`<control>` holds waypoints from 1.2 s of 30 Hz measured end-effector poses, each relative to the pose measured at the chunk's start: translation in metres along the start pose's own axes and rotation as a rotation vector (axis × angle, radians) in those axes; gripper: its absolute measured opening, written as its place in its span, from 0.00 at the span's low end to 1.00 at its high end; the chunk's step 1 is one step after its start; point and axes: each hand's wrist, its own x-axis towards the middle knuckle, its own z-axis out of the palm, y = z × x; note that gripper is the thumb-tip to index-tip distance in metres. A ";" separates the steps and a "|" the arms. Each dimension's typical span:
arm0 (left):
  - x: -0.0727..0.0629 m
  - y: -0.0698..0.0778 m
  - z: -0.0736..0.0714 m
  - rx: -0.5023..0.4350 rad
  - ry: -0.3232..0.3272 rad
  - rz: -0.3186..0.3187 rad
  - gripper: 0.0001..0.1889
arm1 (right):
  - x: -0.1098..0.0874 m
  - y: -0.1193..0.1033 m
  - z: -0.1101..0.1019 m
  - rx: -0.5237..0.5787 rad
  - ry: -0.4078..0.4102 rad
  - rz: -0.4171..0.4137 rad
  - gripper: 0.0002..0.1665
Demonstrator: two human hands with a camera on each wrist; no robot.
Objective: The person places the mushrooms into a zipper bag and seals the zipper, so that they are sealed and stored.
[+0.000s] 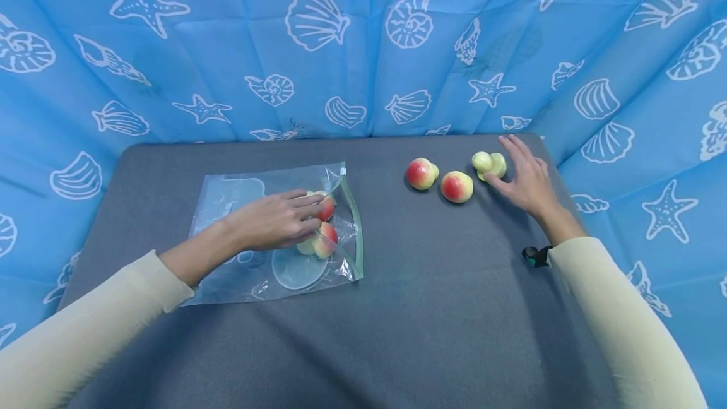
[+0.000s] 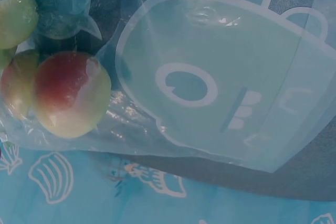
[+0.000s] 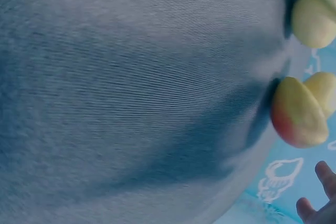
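Observation:
A clear zip bag (image 1: 233, 283) with a green zip edge and a printed cartoon animal face (image 2: 210, 40) lies on the left of the table. At least two red-and-yellow, peach-like fruits (image 1: 325, 242) are inside it, near its opening. My left hand (image 1: 278, 219) rests over them, fingers extended and partly covering them. At the far right, my right hand (image 1: 525, 178) is spread beside a pale yellow-green fruit (image 1: 498, 166), with the thumb right at its edge. Two more red-and-yellow fruits (image 1: 420, 174) lie left of it. In the right wrist view, fingertips (image 3: 326, 179) show near a fruit (image 3: 296, 114).
The table (image 1: 431, 308) has a dark grey cloth top with rounded far corners. A blue curtain (image 1: 363, 55) printed with white shells and starfish hangs behind it and along the sides. A small black device (image 1: 536, 257) is at my right cuff.

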 end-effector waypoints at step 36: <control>-0.004 -0.001 0.000 0.015 -0.013 -0.009 0.23 | 0.004 0.015 0.026 0.109 -0.070 0.091 0.54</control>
